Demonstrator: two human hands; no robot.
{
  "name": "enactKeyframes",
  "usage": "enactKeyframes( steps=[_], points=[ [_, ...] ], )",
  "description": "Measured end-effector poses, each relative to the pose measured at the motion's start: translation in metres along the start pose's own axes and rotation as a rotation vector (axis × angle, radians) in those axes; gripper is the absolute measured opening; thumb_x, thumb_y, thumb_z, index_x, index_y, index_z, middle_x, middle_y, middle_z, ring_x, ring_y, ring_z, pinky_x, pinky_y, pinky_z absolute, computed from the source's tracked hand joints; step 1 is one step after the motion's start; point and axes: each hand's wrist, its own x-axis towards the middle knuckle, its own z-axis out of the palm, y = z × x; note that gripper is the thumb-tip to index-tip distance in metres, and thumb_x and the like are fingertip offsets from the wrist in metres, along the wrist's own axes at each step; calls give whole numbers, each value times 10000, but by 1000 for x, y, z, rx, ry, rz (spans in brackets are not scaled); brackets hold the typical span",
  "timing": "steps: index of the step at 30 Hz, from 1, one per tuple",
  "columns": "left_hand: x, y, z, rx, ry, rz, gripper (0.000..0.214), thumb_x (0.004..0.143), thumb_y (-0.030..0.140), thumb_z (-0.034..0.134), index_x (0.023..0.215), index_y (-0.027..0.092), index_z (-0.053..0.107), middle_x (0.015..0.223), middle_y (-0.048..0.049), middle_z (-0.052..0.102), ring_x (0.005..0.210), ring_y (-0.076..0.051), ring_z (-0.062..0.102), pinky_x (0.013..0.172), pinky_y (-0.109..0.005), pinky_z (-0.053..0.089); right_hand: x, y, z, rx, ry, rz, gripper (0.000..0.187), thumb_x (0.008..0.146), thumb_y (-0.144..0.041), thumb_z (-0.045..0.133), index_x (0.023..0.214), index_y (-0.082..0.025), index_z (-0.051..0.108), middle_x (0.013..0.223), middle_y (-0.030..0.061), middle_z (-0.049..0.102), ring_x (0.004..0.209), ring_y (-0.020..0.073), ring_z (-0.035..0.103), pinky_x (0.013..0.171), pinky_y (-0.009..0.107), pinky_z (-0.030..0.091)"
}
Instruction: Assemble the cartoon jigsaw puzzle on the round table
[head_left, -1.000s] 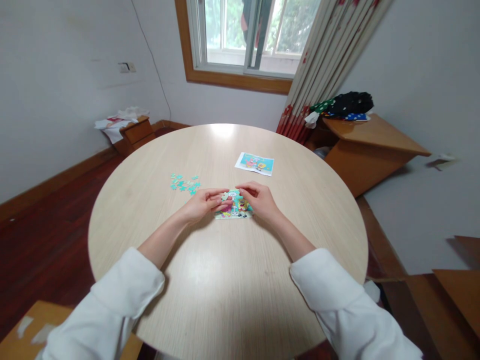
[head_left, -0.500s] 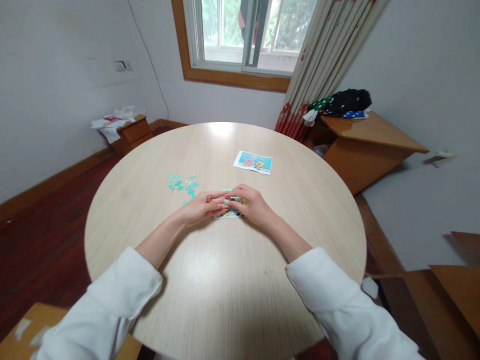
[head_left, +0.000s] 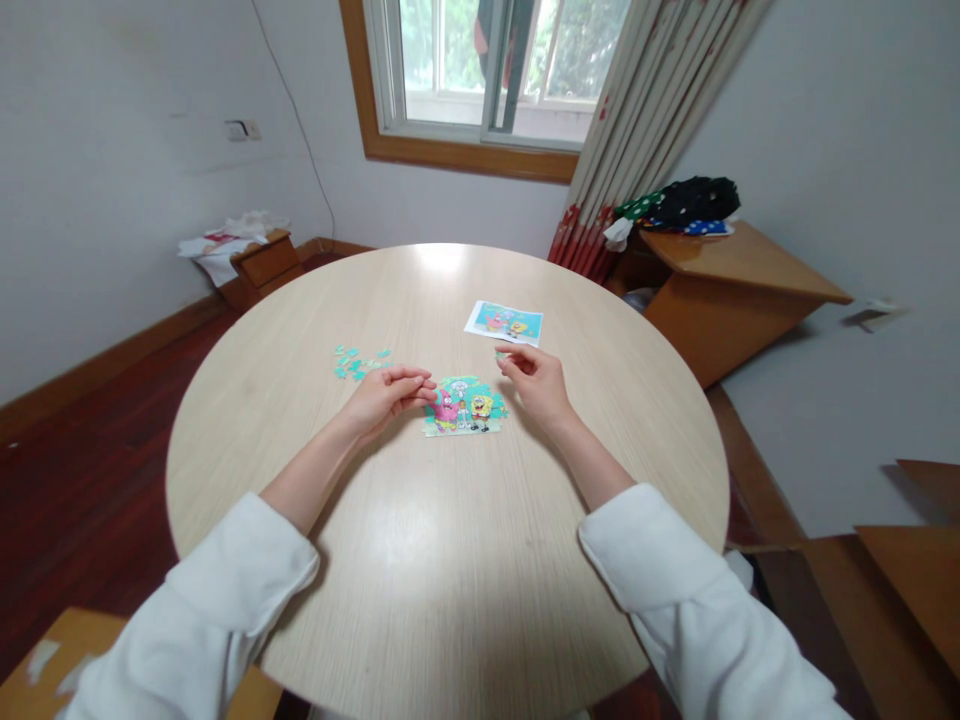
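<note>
A partly assembled jigsaw puzzle with pink, white and yellow cartoon figures on teal lies flat on the table, its outline uneven. My right hand is over its upper right corner, pinching a small teal puzzle piece between thumb and fingertips. At the puzzle's left edge is my left hand, fingers stretched out and nothing visible in them. Loose teal puzzle pieces are scattered beyond the left hand, which partly covers them. A printed picture of the same figures lies farther back.
Everything rests on a round pale wooden table. A wooden cabinet with dark cloth on it stands at the right, beside a curtain. A small wooden stand with papers is at the back left.
My hands have moved apart, uncovering the puzzle. The right hand has carried the small piece to the right and away from me; the left has shifted slightly left.
</note>
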Motion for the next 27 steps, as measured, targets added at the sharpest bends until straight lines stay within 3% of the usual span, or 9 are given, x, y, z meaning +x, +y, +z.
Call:
enactKeyframes(
  steps=[4, 14, 18, 22, 27],
  points=[
    [1, -1, -2, 27, 7, 37, 67, 708, 104, 710, 730, 79, 652, 627, -33, 668, 527, -97, 617, 610, -244, 537, 0, 0, -1, 48, 6, 42, 229, 667, -350, 663, 815, -176, 684, 675, 3, 618, 623, 132, 569, 640, 304, 467],
    [0, -1, -2, 68, -29, 52, 236, 608, 249, 809, 670, 101, 635, 513, 9, 592, 451, -77, 528, 522, -229, 472, -7, -8, 13, 279, -38, 330, 351, 518, -403, 793, 707, -176, 604, 616, 11, 659, 636, 167, 662, 547, 257, 491],
    [0, 0, -2, 78, -33, 67, 311, 546, 314, 840, 676, 107, 647, 532, 8, 599, 467, -80, 529, 526, -232, 461, -11, -14, 17, 318, -82, 342, 369, 524, -442, 796, 677, -182, 583, 648, 21, 673, 662, 165, 660, 597, 279, 509],
    [-1, -1, 0, 119, -31, 96, 349, 513, 358, 850, 680, 114, 665, 568, 8, 603, 491, -76, 519, 540, -239, 450, -16, -21, 21, 269, -139, 235, 299, 557, -404, 783, 660, -177, 617, 776, 37, 688, 746, 151, 637, 679, 283, 498],
    [-4, -1, 5, 243, -55, 131, 309, 529, 353, 833, 667, 124, 679, 562, 8, 596, 499, -73, 497, 520, -228, 397, -23, -24, 30, 256, -206, 248, 264, 594, -396, 753, 674, -171, 640, 661, -2, 632, 619, 123, 565, 600, 270, 455]
  ],
)
